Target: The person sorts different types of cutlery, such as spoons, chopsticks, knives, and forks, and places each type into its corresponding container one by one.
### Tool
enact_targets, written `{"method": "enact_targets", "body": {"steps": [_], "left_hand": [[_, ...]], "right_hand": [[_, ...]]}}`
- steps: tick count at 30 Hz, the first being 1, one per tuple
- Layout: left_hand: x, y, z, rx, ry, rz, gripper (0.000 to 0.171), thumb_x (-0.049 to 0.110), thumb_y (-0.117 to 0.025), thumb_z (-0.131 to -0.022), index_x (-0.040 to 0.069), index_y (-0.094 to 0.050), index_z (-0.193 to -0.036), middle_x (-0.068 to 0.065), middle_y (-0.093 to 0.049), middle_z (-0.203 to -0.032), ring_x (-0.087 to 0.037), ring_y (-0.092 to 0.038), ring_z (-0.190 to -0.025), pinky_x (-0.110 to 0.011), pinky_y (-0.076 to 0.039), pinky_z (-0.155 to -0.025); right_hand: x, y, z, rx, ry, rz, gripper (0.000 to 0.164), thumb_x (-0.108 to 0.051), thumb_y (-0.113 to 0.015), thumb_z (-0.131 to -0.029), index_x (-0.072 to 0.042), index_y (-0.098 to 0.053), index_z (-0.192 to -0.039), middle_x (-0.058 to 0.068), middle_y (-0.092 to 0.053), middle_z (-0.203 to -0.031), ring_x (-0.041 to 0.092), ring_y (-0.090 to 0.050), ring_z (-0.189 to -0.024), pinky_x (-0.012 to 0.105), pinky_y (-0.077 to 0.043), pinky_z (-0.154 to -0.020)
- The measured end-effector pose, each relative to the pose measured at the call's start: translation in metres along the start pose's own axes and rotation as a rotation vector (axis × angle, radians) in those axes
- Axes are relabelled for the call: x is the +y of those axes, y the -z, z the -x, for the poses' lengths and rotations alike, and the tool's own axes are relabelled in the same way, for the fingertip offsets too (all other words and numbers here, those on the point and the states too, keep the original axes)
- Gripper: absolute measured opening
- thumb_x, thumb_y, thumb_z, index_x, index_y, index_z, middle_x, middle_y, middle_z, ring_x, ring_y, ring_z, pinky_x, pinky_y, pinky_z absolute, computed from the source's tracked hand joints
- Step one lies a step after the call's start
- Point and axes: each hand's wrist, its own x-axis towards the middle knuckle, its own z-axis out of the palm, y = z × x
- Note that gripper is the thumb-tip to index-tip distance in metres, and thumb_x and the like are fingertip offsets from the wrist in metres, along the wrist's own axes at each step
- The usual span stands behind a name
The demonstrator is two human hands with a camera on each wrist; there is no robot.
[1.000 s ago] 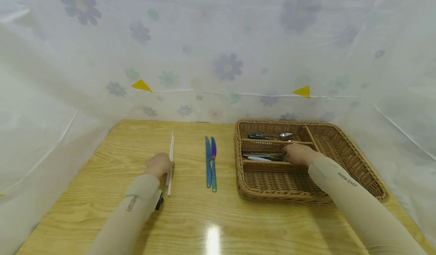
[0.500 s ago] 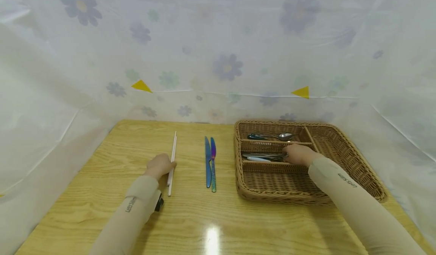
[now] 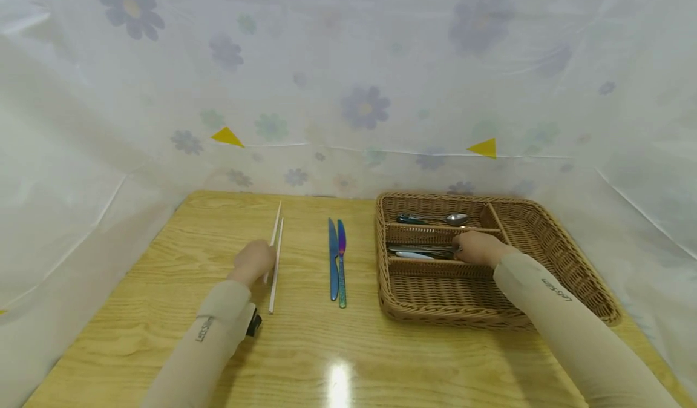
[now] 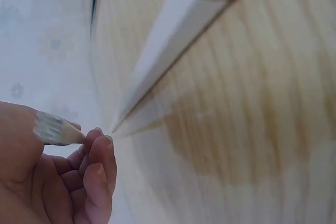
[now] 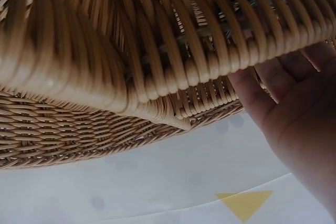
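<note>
My left hand (image 3: 254, 259) pinches a pale chopstick (image 4: 52, 129), whose blunt end shows between thumb and fingers in the left wrist view. Beside it a second chopstick (image 3: 276, 281) lies on the table, just right of the hand. My right hand (image 3: 476, 247) reaches into the middle compartment of the wicker tray (image 3: 383, 287), at the right end of some metal cutlery (image 3: 416, 255). In the right wrist view its fingers go down behind the woven divider (image 5: 194, 69), which hides the fingertips; I cannot tell whether they grip anything.
Two table knives lie side by side between the hands, a blue one (image 3: 333, 269) and a multicoloured one (image 3: 342, 263). The tray's back compartment holds a spoon (image 3: 456, 219) and a dark-handled piece (image 3: 411, 218). Flowered sheeting (image 3: 327, 111) surrounds the wooden table (image 3: 305, 359).
The two chopsticks have come apart: the one in my left hand has shifted forward and left of the other. My left hand has moved slightly left. The right hand stays in the tray.
</note>
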Motion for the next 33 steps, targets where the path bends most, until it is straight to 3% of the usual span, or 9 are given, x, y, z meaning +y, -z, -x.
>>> {"method": "enact_targets", "body": {"steps": [4, 10, 16, 21, 28, 31, 33], "left_hand": [[0.005, 0.002, 0.001, 0.005, -0.004, 0.059, 0.035, 0.016, -0.032, -0.098, -0.004, -0.058, -0.085, -0.006, -0.051, -0.061, -0.015, -0.047, -0.048, -0.022, -0.040, -0.041], [0.010, 0.003, -0.002, 0.048, -0.057, 0.026, 0.029, 0.013, -0.030, -0.097, -0.007, -0.051, -0.099, -0.009, -0.049, -0.073, -0.019, -0.045, -0.059, -0.025, -0.038, -0.046], [0.016, 0.003, -0.003, 0.098, -0.147, 0.042, 0.033, 0.016, -0.028, -0.101, -0.009, -0.047, -0.112, -0.012, -0.053, -0.080, -0.018, -0.049, -0.062, -0.026, -0.041, -0.050], [0.024, 0.001, -0.005, 0.148, -0.245, 0.052, 0.030, 0.019, -0.037, -0.101, -0.004, -0.054, -0.110, -0.007, -0.052, -0.072, -0.015, -0.045, -0.055, -0.025, -0.037, -0.047], [0.039, -0.002, -0.001, 0.157, -0.379, 0.048, 0.026, 0.020, -0.044, -0.099, 0.000, -0.057, -0.108, -0.005, -0.053, -0.070, -0.014, -0.041, -0.052, -0.025, -0.033, -0.046], [0.045, -0.003, 0.001, 0.158, -0.423, 0.035, 0.024, 0.021, -0.047, -0.098, 0.002, -0.058, -0.107, -0.004, -0.055, -0.072, -0.013, -0.041, -0.052, -0.025, -0.033, -0.047], [0.049, -0.003, 0.003, 0.160, -0.446, 0.021, 0.022, 0.022, -0.048, -0.098, 0.004, -0.059, -0.105, -0.003, -0.056, -0.074, -0.013, -0.042, -0.053, -0.025, -0.033, -0.048]], "right_hand": [[-0.001, 0.001, 0.001, -0.003, -0.001, 0.003, 0.027, -0.014, -0.057, -0.091, 0.004, -0.061, -0.110, 0.013, -0.067, -0.095, 0.020, -0.064, -0.080, 0.040, -0.052, -0.073], [-0.001, 0.000, 0.001, 0.018, 0.007, 0.031, 0.028, -0.015, -0.058, -0.091, 0.004, -0.061, -0.111, 0.015, -0.067, -0.098, 0.024, -0.065, -0.084, 0.041, -0.052, -0.075], [-0.003, -0.001, 0.000, 0.043, 0.001, 0.051, 0.030, -0.016, -0.058, -0.091, 0.003, -0.060, -0.114, 0.017, -0.066, -0.105, 0.027, -0.065, -0.088, 0.044, -0.052, -0.078], [-0.007, 0.002, -0.002, 0.073, -0.027, 0.039, 0.024, -0.017, -0.057, -0.092, -0.001, -0.061, -0.109, 0.010, -0.067, -0.093, 0.019, -0.063, -0.075, 0.038, -0.052, -0.065], [-0.012, 0.005, -0.005, 0.204, -0.010, 0.079, 0.012, -0.017, -0.057, -0.092, -0.006, -0.060, -0.096, 0.001, -0.059, -0.071, 0.010, -0.053, -0.056, 0.029, -0.044, -0.050], [-0.017, 0.006, -0.005, 0.285, -0.006, 0.090, 0.011, -0.017, -0.059, -0.091, -0.006, -0.058, -0.093, 0.002, -0.059, -0.072, 0.013, -0.054, -0.058, 0.029, -0.043, -0.050], [-0.020, 0.006, -0.007, 0.355, 0.000, 0.119, 0.018, -0.018, -0.061, -0.090, -0.003, -0.057, -0.099, 0.007, -0.061, -0.081, 0.018, -0.057, -0.068, 0.032, -0.046, -0.054]]}}
